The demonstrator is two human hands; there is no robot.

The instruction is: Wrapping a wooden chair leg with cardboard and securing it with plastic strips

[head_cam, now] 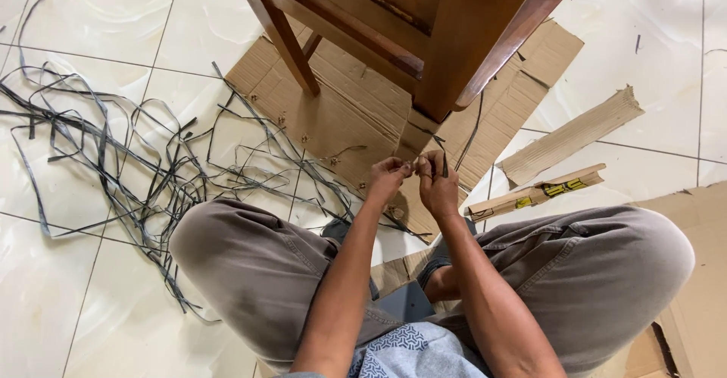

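Your left hand [388, 175] and right hand [437, 183] meet just below the middle of the frame, fingers pinched narrow around a thin dark strap [444, 164]; what sits between the fingertips is too small to tell. The strap runs up from your right hand toward the wooden chair [409, 29] at the top centre. The chair legs stand on a flattened cardboard sheet [341, 105] on the tiled floor [91, 302]. A tangle of dark straps [129, 151] spreads across the left side. Folded cardboard pieces [568, 139] lie to the right.
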